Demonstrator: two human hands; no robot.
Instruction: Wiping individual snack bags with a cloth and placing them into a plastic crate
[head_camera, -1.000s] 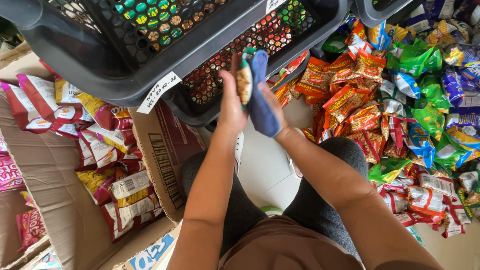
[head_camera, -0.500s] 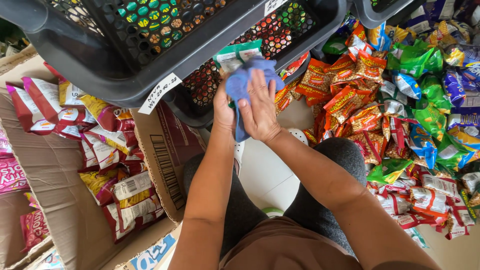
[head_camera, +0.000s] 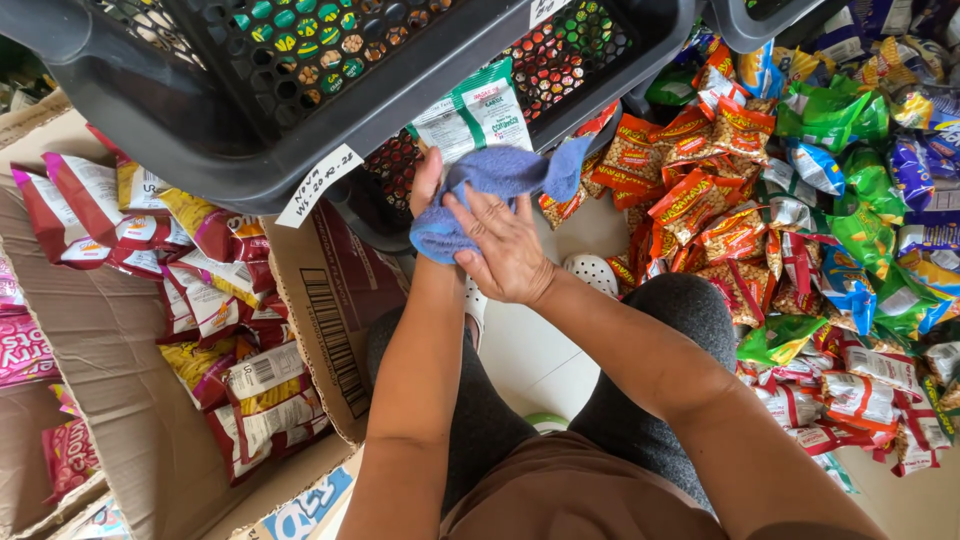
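Sat with grey-trousered knees (head_camera: 660, 330) near, above a pale tiled floor (head_camera: 535, 360). Pressed the right hand (head_camera: 505, 245), fingers spread, flat on a crumpled blue cloth (head_camera: 490, 185). Gripped with the left hand (head_camera: 428, 180), closed beneath that cloth, a white-and-green snack packet (head_camera: 478, 115). Faced black perforated plastic baskets (head_camera: 250, 90) farther off. Flanked by an open cardboard box (head_camera: 90, 340) left, heaped snack bags (head_camera: 800, 210) right.

The blue cloth (head_camera: 490, 190) covered most of the left hand (head_camera: 428, 185), only its thumb edge peeking out, and hid the lower part of the green-and-white packet (head_camera: 470, 112). The right hand (head_camera: 505, 250) masked the cloth's middle. The dark baskets (head_camera: 250, 130) ran off the top edge, contents just coloured specks through the mesh
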